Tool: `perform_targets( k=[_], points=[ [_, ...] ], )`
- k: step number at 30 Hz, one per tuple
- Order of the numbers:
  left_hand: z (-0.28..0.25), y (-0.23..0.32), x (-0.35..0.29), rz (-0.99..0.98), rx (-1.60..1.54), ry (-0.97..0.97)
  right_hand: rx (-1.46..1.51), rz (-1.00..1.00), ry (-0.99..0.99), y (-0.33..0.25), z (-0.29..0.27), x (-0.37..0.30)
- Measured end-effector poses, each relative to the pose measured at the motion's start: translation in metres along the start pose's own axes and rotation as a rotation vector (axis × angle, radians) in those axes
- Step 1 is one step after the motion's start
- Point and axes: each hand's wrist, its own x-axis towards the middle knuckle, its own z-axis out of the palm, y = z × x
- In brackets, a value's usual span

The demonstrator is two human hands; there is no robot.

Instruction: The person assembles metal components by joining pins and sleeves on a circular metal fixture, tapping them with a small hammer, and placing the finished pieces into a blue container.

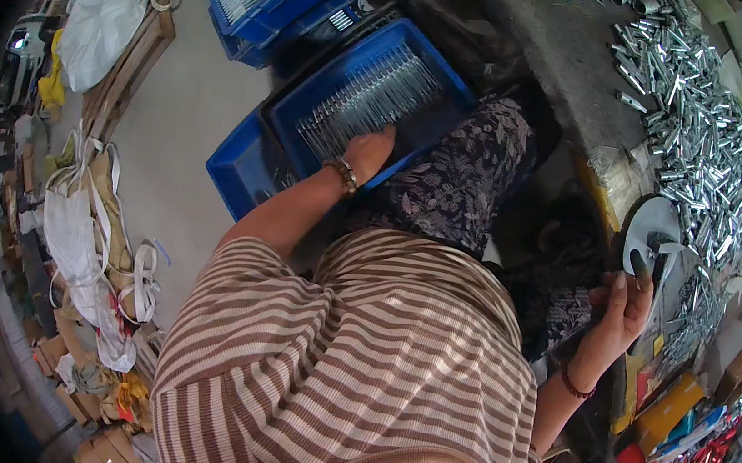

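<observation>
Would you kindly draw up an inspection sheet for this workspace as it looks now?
Surface: grey workbench on the right, bearing a large heap of shiny metal pieces.
Job's things: blue bin with a row of thin metal rods; round grey disc at the bench edge.
Clutter: cardboard pieces at lower left; yellow box among mixed items at lower right.
Hands: left hand inside the bin beside the rods, fingertips hidden; right hand at the disc, grip unclear.
Cables: nothing seen.
Surroundings: pale floor, wooden frame and another blue bin beyond.
</observation>
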Motion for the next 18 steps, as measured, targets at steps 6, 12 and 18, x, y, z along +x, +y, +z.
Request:
perform_targets(
  k=[6, 12, 18],
  points=[
    [-0.014, 0.009, 0.006, 0.007, 0.126, -0.051, 0.016, -0.006, -0.023, -0.004, 0.002, -0.002],
    [-0.009, 0.005, 0.008, 0.053, 0.245, -0.081, -0.016, -0.021, -0.028, -0.001, 0.001, -0.002],
    [-0.013, 0.006, 0.006, 0.041, 0.304, -0.183, 0.022, -0.038, -0.020, 0.006, -0.001, -0.002]
  ],
)
